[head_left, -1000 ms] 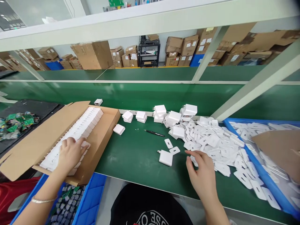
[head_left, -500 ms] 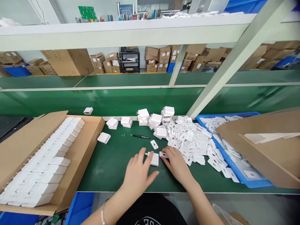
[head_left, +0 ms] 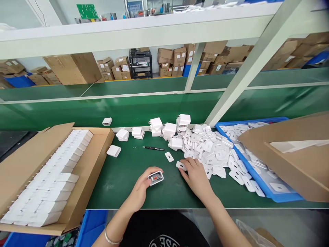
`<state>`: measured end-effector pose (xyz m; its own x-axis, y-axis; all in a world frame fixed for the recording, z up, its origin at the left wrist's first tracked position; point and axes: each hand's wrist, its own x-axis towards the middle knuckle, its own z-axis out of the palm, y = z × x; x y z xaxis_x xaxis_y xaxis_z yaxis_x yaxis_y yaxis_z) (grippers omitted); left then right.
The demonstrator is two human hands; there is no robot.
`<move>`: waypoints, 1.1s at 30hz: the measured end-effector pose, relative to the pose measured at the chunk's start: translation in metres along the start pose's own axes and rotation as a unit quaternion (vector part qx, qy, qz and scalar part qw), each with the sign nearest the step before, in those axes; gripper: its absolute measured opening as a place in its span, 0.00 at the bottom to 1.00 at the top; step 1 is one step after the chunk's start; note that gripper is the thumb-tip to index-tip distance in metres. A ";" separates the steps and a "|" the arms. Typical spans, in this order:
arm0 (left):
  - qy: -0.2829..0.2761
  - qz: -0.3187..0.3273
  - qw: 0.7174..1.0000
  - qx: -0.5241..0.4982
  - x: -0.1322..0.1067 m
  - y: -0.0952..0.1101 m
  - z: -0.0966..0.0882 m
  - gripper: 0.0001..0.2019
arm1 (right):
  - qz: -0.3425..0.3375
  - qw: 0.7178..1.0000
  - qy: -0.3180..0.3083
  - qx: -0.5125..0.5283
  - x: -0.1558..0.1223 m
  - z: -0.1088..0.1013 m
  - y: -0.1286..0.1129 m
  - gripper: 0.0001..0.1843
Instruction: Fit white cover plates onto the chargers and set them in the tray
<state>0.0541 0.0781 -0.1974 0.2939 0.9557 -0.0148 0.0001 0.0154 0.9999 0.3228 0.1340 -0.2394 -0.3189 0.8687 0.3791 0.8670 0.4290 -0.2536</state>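
My left hand (head_left: pixel 141 187) grips a white charger body (head_left: pixel 155 178) just above the green bench, its open end turned up so red parts inside show. My right hand (head_left: pixel 195 176) lies on the bench to the right, its fingertips pinching a small white cover plate (head_left: pixel 181 166) at the edge of a heap of white cover plates (head_left: pixel 209 148). A second loose plate (head_left: pixel 169 156) lies just beyond it.
A long cardboard box (head_left: pixel 96 161) at left holds rows of white chargers. Loose charger bodies (head_left: pixel 168 129) and a black pen (head_left: pixel 153 148) lie at the back. A blue tray (head_left: pixel 280 197) of plates and a cardboard flap (head_left: pixel 298 161) stand at right.
My left hand left the box at left, came to the bench middle and picked up the charger body. My right hand slid left and took hold of a cover plate.
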 end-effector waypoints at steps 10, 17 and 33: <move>-0.003 0.027 0.998 -0.057 -0.009 0.015 0.001 0.25 | -0.043 0.979 0.077 0.185 0.011 -0.034 -0.031 0.12; -0.007 0.033 0.999 -0.011 -0.009 0.018 0.008 0.24 | -0.164 0.949 0.069 0.262 0.016 -0.059 -0.086 0.18; 0.065 0.151 0.980 0.115 -0.012 -0.001 0.021 0.18 | 0.131 0.756 -0.154 0.623 0.008 -0.028 -0.107 0.20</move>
<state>0.0704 0.0609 -0.1983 0.1906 0.9360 0.2959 0.1526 -0.3260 0.9330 0.2377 0.0883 -0.1845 -0.4390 0.8985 -0.0047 -0.0561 -0.0327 -0.9979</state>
